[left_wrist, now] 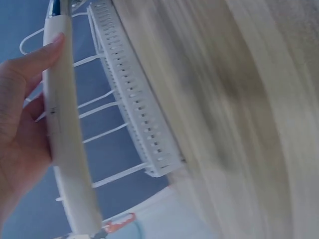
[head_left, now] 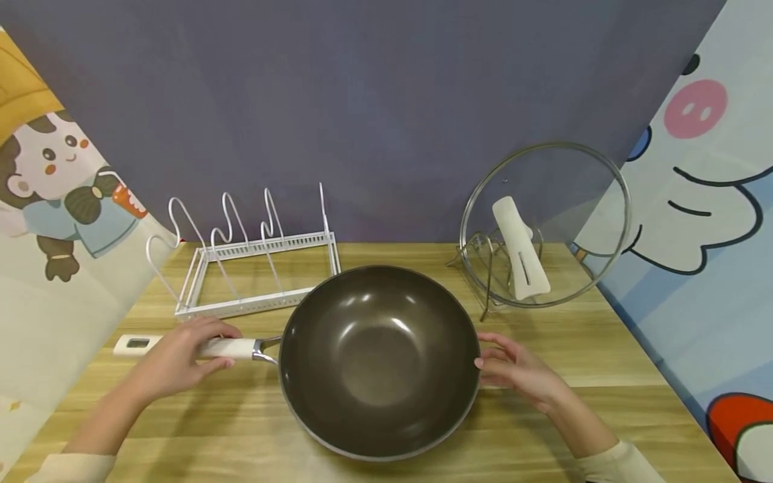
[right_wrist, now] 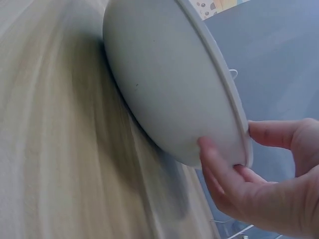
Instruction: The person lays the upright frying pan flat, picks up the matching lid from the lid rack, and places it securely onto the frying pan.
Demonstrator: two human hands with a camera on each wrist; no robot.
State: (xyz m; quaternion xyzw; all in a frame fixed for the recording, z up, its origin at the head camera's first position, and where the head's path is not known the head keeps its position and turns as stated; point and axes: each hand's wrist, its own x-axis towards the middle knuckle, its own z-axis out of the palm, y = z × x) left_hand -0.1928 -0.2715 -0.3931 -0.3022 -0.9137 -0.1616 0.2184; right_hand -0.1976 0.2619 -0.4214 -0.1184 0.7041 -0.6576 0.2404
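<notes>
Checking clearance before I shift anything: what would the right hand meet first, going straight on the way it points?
The pan. The right hand appears to touch its side, so no free gap shows ahead.

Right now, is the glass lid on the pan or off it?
Off: the glass lid stands on edge in the wire rack, and the pan shows its dark inside uncovered.

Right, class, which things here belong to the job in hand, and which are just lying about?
In the job:
pan
its white handle, held by the left hand
right hand, holding the pan opposite the handle

Seemingly just lying about, untouched:
white rack
glass lid, propped on a wire stand
</notes>
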